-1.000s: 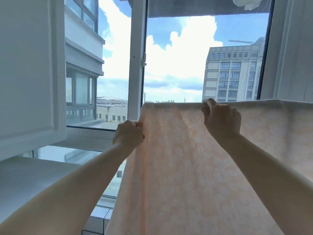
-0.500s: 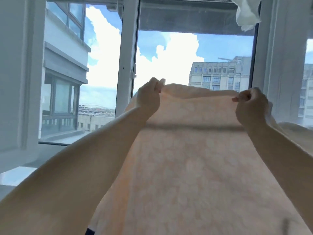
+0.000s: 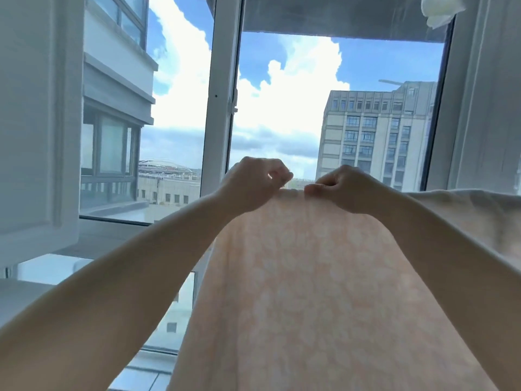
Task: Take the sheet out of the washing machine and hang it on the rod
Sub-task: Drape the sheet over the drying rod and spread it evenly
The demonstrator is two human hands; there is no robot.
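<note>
A pale peach sheet [image 3: 310,292] with a faint white pattern hangs down in front of me, its top edge held up before the window. My left hand [image 3: 253,182] pinches that top edge at its left end. Close beside it, my right hand [image 3: 346,190] grips the same edge with curled fingers. More of the sheet stretches off to the right past my right forearm. The rod is hidden by the cloth, and the washing machine is out of view.
A large window [image 3: 222,108] with a white frame fills the view ahead, buildings and sky beyond it. A white cabinet door [image 3: 36,122] stands at the left. White cloth [image 3: 437,9] hangs at the top right. A sill [image 3: 146,373] runs below.
My hands have come close together along the sheet's top edge; half a second ago they held it wide apart. The view has tilted slightly down.
</note>
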